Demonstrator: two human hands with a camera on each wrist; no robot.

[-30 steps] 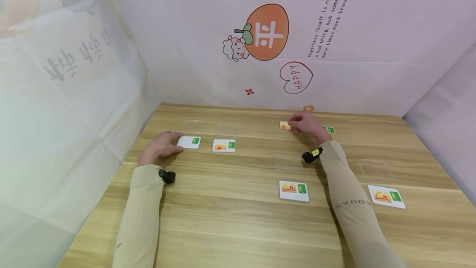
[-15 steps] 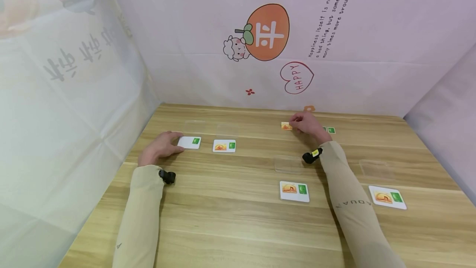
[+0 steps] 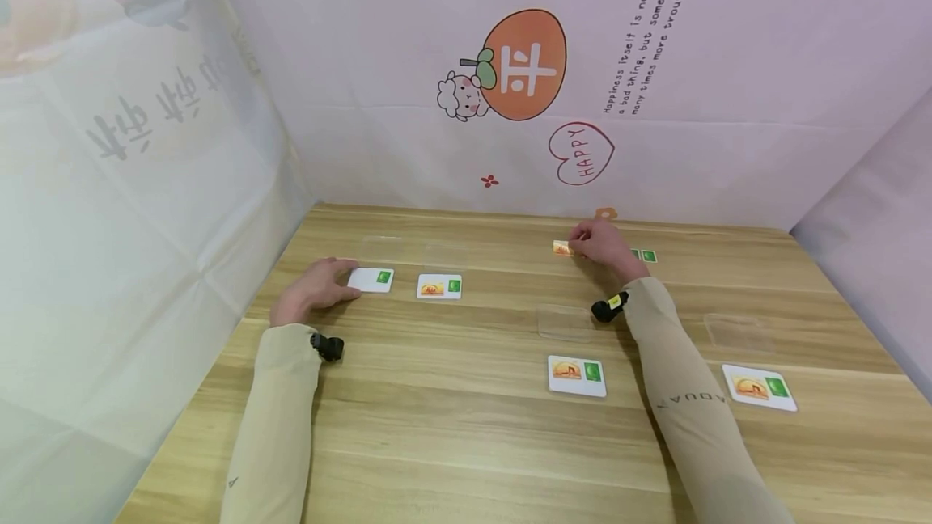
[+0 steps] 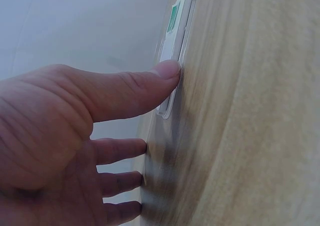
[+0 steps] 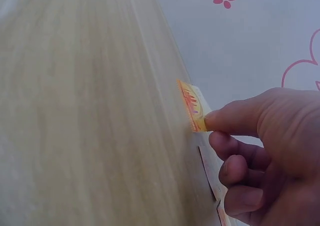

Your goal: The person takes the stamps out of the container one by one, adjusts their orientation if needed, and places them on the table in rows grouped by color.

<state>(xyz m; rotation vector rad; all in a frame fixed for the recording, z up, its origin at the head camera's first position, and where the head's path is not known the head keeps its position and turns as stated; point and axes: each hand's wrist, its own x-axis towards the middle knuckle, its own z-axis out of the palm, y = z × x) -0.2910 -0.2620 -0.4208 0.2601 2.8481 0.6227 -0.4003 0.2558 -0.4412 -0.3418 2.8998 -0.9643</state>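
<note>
In the head view my left hand (image 3: 315, 289) holds the left end of a white card (image 3: 370, 281) bearing one green stamp. Its thumb (image 4: 167, 76) presses the near edge of the card's clear plastic case in the left wrist view, while the index fingertip meets the far edge. Toward the back of the table my right hand (image 3: 603, 246) pinches a small orange stamp (image 5: 192, 106) between thumb and index finger, its other fingers curled under. Beside that hand lie green stamps (image 3: 648, 255), partly covered by it. Another stamp-like piece (image 5: 210, 171) shows under the fingers.
White cards with an orange and a green stamp lie at centre left (image 3: 439, 286), centre right (image 3: 577, 376) and far right (image 3: 760, 387). Clear plastic lids lie behind the cards, one by my right wrist (image 3: 564, 323). A printed cloth wall (image 3: 408, 128) rises behind the table.
The orange stamp has shifted a little to the right and changed its tilt slightly in my right hand. My left hand stays on the white card.
</note>
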